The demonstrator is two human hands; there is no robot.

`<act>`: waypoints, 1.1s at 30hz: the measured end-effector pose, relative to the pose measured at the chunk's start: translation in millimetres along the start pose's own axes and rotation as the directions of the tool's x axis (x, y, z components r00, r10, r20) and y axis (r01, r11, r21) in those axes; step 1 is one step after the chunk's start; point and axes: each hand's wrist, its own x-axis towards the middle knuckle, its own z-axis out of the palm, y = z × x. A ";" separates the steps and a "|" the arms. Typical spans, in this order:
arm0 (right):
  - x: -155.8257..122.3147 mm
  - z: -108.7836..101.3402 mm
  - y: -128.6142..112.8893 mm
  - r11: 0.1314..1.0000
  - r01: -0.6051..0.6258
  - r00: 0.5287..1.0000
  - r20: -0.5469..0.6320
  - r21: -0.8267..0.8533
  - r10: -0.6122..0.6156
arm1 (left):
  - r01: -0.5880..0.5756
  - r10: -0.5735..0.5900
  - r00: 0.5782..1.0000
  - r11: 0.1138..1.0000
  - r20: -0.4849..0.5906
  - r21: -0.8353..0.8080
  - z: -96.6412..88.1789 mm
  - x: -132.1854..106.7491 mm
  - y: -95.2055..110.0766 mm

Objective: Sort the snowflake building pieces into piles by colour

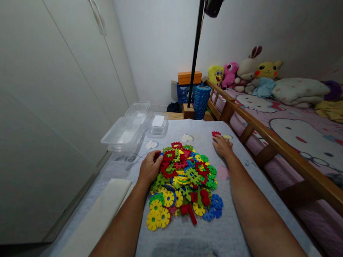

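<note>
The left hand (150,167) curls against the left edge of the pile of plastic pieces (186,181); whether it grips one, I cannot tell. The right hand (223,146) lies flat, open, fingertips at a lone red piece (215,133) beyond the pile.

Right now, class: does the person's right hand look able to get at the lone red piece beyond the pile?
Probably yes. The right hand rests flat on the cloth with its fingertips right beside the red piece, and nothing lies between them.
</note>
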 end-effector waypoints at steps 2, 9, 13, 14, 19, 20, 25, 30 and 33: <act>0.2 -0.2 0.0 1.000 0.002 1.000 0.028 -0.003 -0.002 | 0.002 -0.002 1.000 1.000 0.000 -0.003 0.2 -0.1 0.1; 2.1 0.1 -1.5 1.000 0.000 0.998 0.063 0.000 0.000 | 0.015 -0.015 1.000 1.000 0.001 -0.021 0.4 -0.5 3.3; 1.5 -3.1 -2.0 0.997 0.000 1.000 0.023 0.071 -0.001 | 0.017 -0.017 1.000 1.000 0.001 -0.004 -0.4 -0.2 3.9; 1.4 -5.8 -3.4 0.995 0.006 1.000 -0.009 0.102 -0.005 | 0.014 -0.014 1.000 1.000 0.003 0.003 -0.7 0.0 3.7; -1.5 -26.9 -32.0 0.908 0.201 0.980 -0.079 0.368 -0.185 | 0.010 -0.010 1.000 1.000 0.023 0.016 -2.0 1.3 2.8; -3.5 -30.3 -42.3 0.866 0.244 0.965 -0.023 0.437 -0.261 | 0.009 -0.009 1.000 1.000 0.027 0.017 -2.1 1.5 2.8; -21.4 -32.1 -93.7 0.724 0.356 0.789 0.225 0.590 -0.571 | 0.007 -0.008 0.999 1.000 0.036 0.024 -1.9 1.9 3.2; -32.7 -26.9 -113.5 0.709 0.496 0.718 0.222 0.502 -0.660 | -0.004 0.004 0.999 1.000 0.034 0.011 -1.1 1.4 1.8; -31.8 -28.6 -111.9 0.727 0.485 0.741 0.214 0.486 -0.637 | -0.007 0.006 0.999 1.000 0.032 0.014 -0.8 1.2 1.5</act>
